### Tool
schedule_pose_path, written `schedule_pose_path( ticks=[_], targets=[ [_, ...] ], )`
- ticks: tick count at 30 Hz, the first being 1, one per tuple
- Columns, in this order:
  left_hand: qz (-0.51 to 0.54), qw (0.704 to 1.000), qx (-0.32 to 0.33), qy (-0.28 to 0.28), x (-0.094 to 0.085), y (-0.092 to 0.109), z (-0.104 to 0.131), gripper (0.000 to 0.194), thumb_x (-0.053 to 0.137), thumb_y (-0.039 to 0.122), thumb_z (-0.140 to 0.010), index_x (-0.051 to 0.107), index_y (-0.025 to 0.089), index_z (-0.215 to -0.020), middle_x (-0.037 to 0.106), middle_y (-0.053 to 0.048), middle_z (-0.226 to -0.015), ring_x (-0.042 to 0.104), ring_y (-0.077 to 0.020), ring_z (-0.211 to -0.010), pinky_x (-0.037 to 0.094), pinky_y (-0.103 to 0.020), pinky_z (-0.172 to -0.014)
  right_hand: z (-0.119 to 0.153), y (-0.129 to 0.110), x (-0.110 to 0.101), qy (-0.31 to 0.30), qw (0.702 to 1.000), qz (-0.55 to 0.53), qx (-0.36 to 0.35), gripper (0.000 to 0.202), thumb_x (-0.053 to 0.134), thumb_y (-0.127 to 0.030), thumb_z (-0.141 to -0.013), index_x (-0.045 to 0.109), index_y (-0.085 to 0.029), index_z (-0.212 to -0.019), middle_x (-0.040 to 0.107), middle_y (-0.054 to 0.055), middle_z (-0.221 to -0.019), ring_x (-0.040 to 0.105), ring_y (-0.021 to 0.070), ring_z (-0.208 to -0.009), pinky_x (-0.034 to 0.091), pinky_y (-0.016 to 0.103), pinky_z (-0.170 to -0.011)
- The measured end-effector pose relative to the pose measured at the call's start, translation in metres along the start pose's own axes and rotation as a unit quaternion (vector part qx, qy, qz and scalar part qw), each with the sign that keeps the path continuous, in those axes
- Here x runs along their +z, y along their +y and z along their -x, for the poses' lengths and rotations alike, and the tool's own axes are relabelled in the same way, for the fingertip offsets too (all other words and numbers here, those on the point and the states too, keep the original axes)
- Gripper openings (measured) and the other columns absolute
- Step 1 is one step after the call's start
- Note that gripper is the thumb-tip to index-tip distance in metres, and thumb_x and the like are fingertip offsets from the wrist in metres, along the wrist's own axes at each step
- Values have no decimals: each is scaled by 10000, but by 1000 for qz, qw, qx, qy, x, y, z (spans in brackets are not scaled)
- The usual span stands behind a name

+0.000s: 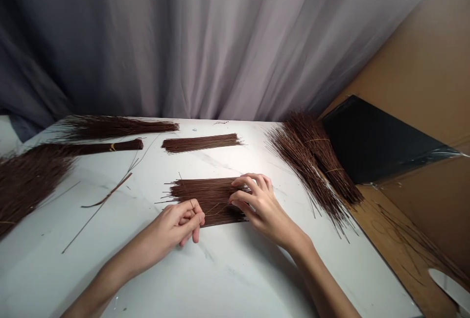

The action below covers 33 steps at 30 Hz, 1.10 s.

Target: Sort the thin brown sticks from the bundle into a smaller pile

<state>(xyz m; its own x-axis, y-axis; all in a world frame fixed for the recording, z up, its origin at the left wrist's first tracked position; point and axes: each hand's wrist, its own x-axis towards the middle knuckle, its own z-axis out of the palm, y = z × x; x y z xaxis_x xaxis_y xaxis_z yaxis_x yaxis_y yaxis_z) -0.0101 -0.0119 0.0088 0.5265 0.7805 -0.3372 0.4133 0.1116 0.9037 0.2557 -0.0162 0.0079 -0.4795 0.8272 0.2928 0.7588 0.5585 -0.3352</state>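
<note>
A flat layer of thin dark-brown twigs (205, 188) lies across the white table before me, its ends uneven at the left. My left hand (183, 222) is at the layer's near left edge, thumb and fingers pinched together. Whatever is in that pinch, if anything, is too thin or hidden to make out. Over the layer's right end arches my right hand (259, 203), fingers curved and apart, fingertips at the twigs. A shorter, neat bundle of twigs (201, 143) rests just behind the layer.
At the left lie loose brushy twigs (33, 186), a tied bundle (106, 147) and another bundle (121, 126). A knotted strip (110, 194) and stray stems are nearby. More bundles (312, 161) lean at the right edge, beside a black panel (378, 142). A grey curtain (205, 39) hangs behind.
</note>
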Motion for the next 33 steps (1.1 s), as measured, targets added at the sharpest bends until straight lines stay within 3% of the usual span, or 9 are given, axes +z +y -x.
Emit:
schedule_pose_path(
  ticks=[2,4,8,11,15,19,22,29,33],
  targets=[
    [3,1000,-8,9,2,0,-1,318,474,485,-1020,551,214,-873,653,17,-715,441,-135,-582,332,-252,-561,1,-2,1,18,1000,0,-3,155,598,-289,-998,690,-272,-1121,584,90,-1285,366,332,-1381,340,584,-1128],
    [4,1000,-12,17,5,0,-2,316,468,481,-1017,548,214,-868,649,17,-709,433,-134,-573,328,-248,-555,1,-9,5,34,999,0,-14,297,630,-330,-972,638,-262,-1261,555,112,-1337,305,358,-1435,321,618,-1154],
    [22,1000,-2,16,11,-10,-6,292,492,449,-992,534,209,-833,640,17,-677,443,-132,-546,368,-255,-568,-3,-32,19,77,995,34,-55,481,532,-205,-1010,481,-287,-1481,528,125,-1395,400,303,-1366,426,521,-1109],
    [-5,1000,8,22,16,-19,-9,293,508,387,-973,541,194,-755,622,6,-659,475,-140,-567,366,-260,-561,-4,-46,32,79,989,87,-93,526,553,-242,-1013,445,-345,-1517,491,119,-1452,376,304,-1378,398,513,-1125],
    [-10,1000,10,14,19,-20,-10,257,546,392,-965,552,191,-805,634,4,-642,478,-127,-530,339,-233,-498,-3,-45,40,98,982,134,-85,441,564,-229,-1002,537,-253,-1442,480,165,-1454,324,328,-1411,350,537,-1136],
    [25,1000,-13,-2,18,-15,-10,328,553,498,-967,534,208,-816,628,21,-649,447,-103,-459,377,-189,-403,-2,-35,38,121,981,143,-47,231,535,-174,-1000,661,-194,-1193,551,153,-1361,397,326,-1329,357,517,-1107],
    [48,999,-13,2,17,-17,-11,333,568,517,-963,545,210,-836,612,35,-638,467,-100,-448,446,-190,-400,-3,-28,37,105,984,139,-44,182,511,-134,-992,669,-178,-1071,626,119,-1204,462,304,-1220,360,491,-1092],
    [50,999,-8,18,14,1,-4,308,539,476,-998,579,192,-885,642,12,-705,487,-88,-476,474,-186,-431,-5,-26,40,81,988,132,-22,174,504,-78,-971,646,-177,-987,640,83,-1013,506,271,-1071,373,463,-1052],
    [62,998,-3,12,12,6,0,301,548,463,-1001,595,186,-894,650,5,-723,498,-85,-499,473,-172,-428,-6,-27,29,85,993,84,-16,227,467,-81,-1004,637,-207,-1085,636,84,-1174,495,260,-1128,369,464,-1060]
  ],
)
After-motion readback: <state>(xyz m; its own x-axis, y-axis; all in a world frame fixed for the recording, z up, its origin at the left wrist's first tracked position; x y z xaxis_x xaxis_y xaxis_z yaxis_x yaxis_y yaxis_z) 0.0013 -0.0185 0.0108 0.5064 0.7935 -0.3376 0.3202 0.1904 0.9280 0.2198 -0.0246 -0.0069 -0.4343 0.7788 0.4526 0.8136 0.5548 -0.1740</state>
